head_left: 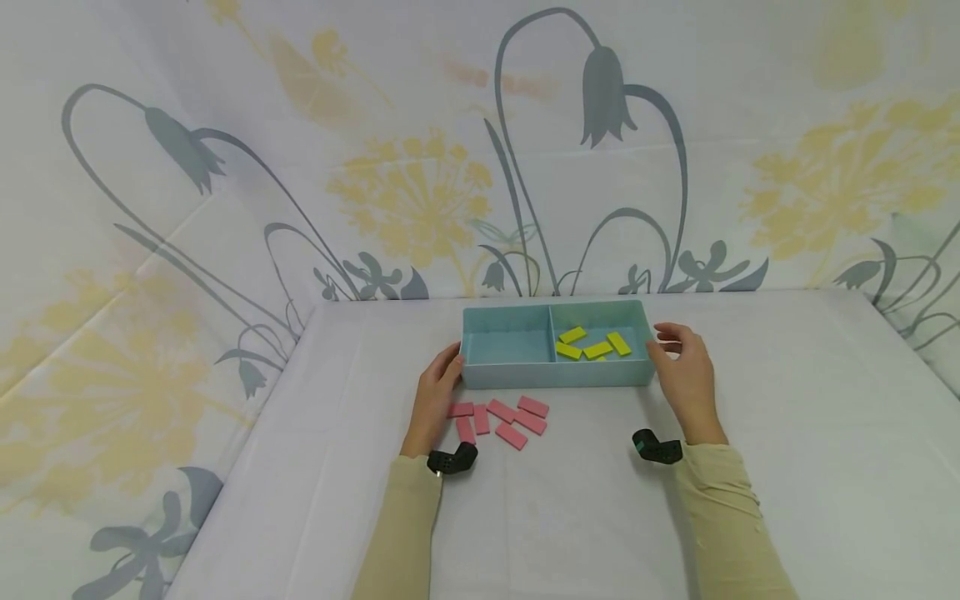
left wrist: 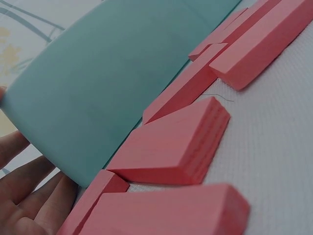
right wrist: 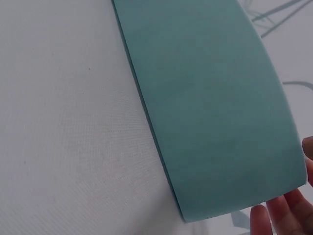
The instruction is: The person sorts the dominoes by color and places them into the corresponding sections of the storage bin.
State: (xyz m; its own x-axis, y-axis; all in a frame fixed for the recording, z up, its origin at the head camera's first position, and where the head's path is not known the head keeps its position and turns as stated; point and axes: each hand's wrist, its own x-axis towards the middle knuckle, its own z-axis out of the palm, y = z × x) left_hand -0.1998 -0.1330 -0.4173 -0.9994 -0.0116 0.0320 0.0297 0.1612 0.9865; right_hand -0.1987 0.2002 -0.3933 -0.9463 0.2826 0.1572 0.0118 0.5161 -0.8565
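Note:
A light blue-green box with two compartments stands on the white cloth. Several yellow blocks lie loose in its right compartment; the left one shows a bare floor. My left hand touches the box's left end, its fingers along the end wall in the left wrist view. At the opposite end is my right hand, thumb by the front corner and fingers loosely bent beside the end wall. Several flat pink blocks are scattered before the box's left half, close to my left hand.
White cloth covers the table. Behind the box rises a hanging cloth printed with grey and yellow flowers. Each wrist carries a small black camera, one on the left and another on the right.

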